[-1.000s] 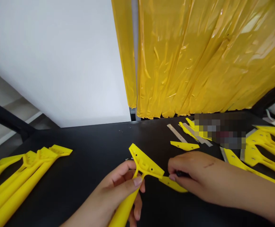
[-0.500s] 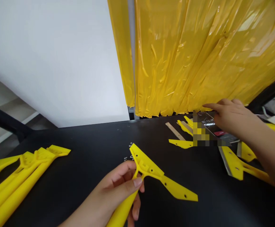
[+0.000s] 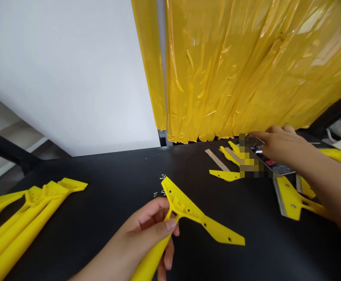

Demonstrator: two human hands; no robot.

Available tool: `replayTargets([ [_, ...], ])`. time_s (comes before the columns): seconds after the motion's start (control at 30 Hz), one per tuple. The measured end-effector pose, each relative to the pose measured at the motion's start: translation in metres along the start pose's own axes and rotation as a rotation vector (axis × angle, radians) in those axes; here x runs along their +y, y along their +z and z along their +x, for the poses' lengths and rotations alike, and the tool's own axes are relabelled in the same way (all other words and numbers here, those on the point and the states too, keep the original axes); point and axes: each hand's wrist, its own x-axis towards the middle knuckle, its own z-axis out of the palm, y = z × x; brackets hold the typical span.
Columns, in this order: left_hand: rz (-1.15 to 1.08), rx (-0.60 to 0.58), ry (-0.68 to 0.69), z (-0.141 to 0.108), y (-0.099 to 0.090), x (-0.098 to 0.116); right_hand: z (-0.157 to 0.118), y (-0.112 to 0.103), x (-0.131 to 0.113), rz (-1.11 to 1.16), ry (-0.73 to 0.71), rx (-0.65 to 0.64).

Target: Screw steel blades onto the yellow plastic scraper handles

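My left hand (image 3: 147, 230) grips a yellow plastic scraper handle (image 3: 154, 253), thumb on top just below its wide head. The head tilts up, showing a recess and screw holes. A yellow plate with two holes (image 3: 223, 232) extends right from the head's edge; I cannot tell if they touch. My right hand (image 3: 281, 144) is over a phone (image 3: 278, 166) at the back right, index finger stretched along its far edge and the other fingers bent. The phone's screen shows timer digits, and a blurred patch hides its left side. Small screws (image 3: 162, 177) lie behind the held head.
Several yellow scraper handles (image 3: 41, 210) lie at the left. Metal blade strips (image 3: 217, 160) and yellow plates (image 3: 224, 175) sit near the phone. A scraper with a blade (image 3: 290, 199) lies under my right forearm. Yellow plastic film (image 3: 217, 78) hangs behind the black table (image 3: 114, 175).
My right hand has lowered slightly onto the phone, its index finger now nearer the phone's far edge. The left hand keeps the scraper handle almost still. The view has shifted slightly.
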Motion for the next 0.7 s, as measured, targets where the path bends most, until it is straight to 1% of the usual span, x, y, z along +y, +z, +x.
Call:
replayTargets([
  [0.13,0.004,-0.007,0.001,-0.0001,-0.0001,-0.0001,0.0044,-0.0010,0.0036,-0.095,-0.074,-0.068],
  [0.3,0.009,-0.012,-0.004,-0.0006,-0.0009,0.0008,0.0064,-0.0027,0.0081,-0.159,-0.101,-0.069],
  [0.47,0.015,-0.008,-0.014,-0.0010,0.0001,0.0016,0.0040,-0.0073,0.0080,-0.177,-0.115,-0.086],
  [0.7,0.020,-0.013,-0.014,0.0005,-0.0011,-0.0004,0.0031,-0.0071,0.0038,-0.159,-0.189,-0.104],
])
